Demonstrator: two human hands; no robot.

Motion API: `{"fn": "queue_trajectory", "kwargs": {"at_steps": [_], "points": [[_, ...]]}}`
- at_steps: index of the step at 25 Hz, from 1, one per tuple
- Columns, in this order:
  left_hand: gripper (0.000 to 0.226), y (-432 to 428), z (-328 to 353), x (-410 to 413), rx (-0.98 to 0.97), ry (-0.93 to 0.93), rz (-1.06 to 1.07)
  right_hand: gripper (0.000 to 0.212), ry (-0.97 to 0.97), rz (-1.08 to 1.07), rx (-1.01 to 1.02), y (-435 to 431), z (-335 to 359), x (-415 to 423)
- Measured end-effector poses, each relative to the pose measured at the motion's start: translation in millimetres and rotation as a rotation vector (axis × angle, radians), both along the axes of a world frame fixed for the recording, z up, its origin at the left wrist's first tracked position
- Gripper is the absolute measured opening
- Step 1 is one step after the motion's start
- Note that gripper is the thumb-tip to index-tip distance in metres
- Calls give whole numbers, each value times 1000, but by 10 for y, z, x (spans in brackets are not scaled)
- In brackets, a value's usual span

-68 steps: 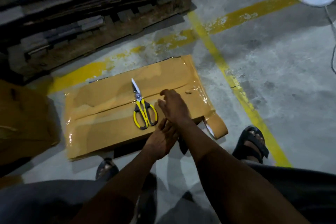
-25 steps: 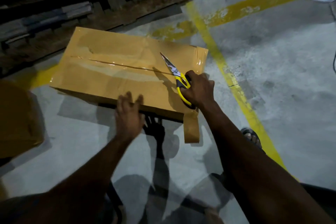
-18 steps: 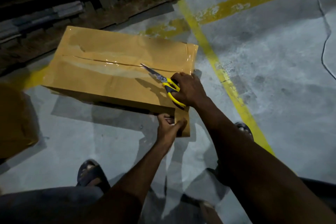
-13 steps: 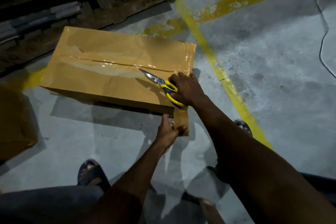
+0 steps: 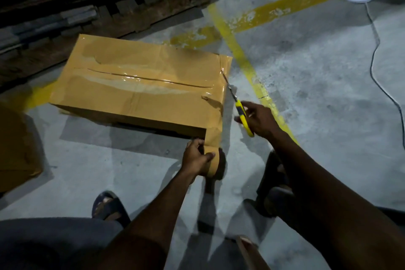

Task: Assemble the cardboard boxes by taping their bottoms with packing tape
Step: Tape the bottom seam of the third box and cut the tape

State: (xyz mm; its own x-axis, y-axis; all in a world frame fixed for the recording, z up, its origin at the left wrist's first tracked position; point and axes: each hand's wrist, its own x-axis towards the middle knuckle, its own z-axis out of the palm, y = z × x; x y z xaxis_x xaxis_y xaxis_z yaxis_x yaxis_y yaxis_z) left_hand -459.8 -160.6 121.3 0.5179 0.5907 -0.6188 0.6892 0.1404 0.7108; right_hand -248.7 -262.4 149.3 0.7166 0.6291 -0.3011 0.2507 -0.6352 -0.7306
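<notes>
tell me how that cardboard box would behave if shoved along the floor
The cardboard box probably slides rather than tips: it lies broad and low on the concrete floor. Likely light for its size, being thin board. A shove would probably tug the tape strip joining it to the tape roll in the left hand.

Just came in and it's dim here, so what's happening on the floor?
A person is taping a box on the floor. The left hand grips the tape roll, and a strip runs from it up onto the box's near right corner. The right hand holds yellow scissors, blades lying along the box's right end. The strip looks uncut.
</notes>
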Motion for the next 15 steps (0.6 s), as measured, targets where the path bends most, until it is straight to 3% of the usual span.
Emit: {"fn": "queue_trajectory", "kwargs": {"at_steps": [2, 4, 7, 9, 12, 15], "points": [[42, -55, 74, 22, -38, 42, 21, 28, 201, 56, -76, -437, -19, 51], [50, -106, 131, 45, -80, -2, 52, 21, 280, 194, -189, -806, -52, 86], [63, -91, 161, 78, -146, -76, 112, 38, 425, 237, -243, -1065, -55, 140], [51, -49, 159, 53, -116, -79, 79, 40, 525, 274, -249, -1066, -8, 121], [29, -27, 157, 16, -56, -123, -7, 70, 616, 339, -260, -1002, -33, 97], [25, 3, 187, 24, -69, -122, -36, 98, 677, 375, -275, -924, -150, 104]]}}
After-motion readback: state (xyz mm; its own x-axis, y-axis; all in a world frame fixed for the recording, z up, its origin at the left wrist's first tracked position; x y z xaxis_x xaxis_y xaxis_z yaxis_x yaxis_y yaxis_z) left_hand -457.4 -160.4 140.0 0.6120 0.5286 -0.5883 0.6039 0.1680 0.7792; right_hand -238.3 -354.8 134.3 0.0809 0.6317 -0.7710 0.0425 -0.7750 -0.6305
